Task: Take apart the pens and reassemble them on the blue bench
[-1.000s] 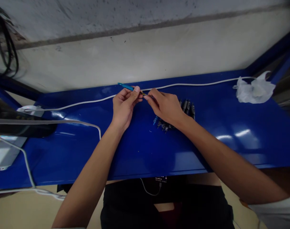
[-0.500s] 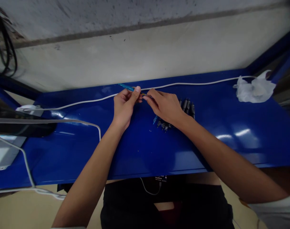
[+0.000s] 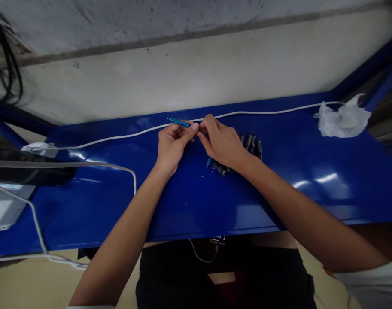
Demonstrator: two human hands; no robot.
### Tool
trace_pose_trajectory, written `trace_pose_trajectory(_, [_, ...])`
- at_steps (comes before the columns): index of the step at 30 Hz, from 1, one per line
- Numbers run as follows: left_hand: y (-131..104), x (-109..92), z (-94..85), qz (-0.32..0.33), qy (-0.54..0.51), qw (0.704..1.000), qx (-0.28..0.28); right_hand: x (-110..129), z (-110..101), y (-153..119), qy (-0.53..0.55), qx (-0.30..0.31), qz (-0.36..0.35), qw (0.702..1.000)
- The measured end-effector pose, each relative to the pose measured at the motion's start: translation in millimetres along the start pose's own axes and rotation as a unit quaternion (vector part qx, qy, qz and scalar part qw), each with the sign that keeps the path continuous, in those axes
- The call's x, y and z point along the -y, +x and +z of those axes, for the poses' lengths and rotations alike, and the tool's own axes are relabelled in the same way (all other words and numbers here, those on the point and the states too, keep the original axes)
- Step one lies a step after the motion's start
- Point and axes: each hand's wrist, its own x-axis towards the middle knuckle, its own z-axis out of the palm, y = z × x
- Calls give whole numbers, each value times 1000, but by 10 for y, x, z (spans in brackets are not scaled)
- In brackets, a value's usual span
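A blue pen (image 3: 179, 122) lies slantwise across my left hand (image 3: 172, 146), its clip end pointing up and to the left. Thumb and fingers of that hand are closed round the barrel. At the pen's other end, my right hand (image 3: 223, 143) pinches with thumb and forefinger; the part between those fingertips is mostly hidden. Both sets of fingertips nearly meet. Under and beside my right wrist lie several dark pens (image 3: 252, 141) on the blue shelf (image 3: 196, 214), partly covered by the hand. One blue tip (image 3: 209, 162) shows at their left.
A white cable (image 3: 125, 136) runs along the back of the shelf. Crumpled white plastic (image 3: 344, 120) sits at the far right. On the left are a black object (image 3: 28, 169), a white box (image 3: 12, 208) and a grey cable (image 3: 102, 163). A wall rises behind.
My left hand has shifted right with the blue pen, closing the gap to my right hand. The thin orange piece that showed between the hands is now out of sight.
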Motion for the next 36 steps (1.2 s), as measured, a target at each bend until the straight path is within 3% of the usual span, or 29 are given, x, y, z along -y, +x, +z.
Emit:
trace_pose_trajectory(12, [-6,-54,-23,-13,-23,1000,-6,-70,28,49,46,-67,-35,996])
trace_pose_trajectory(19, [-3,-52,-51,-56,-53,997,12,-24,-26,43,40,-44,-47,997])
trace_pose_trajectory(36, [19,-61,-80,-85,-83,993,5,-17,0,42,79,-49,-53,994])
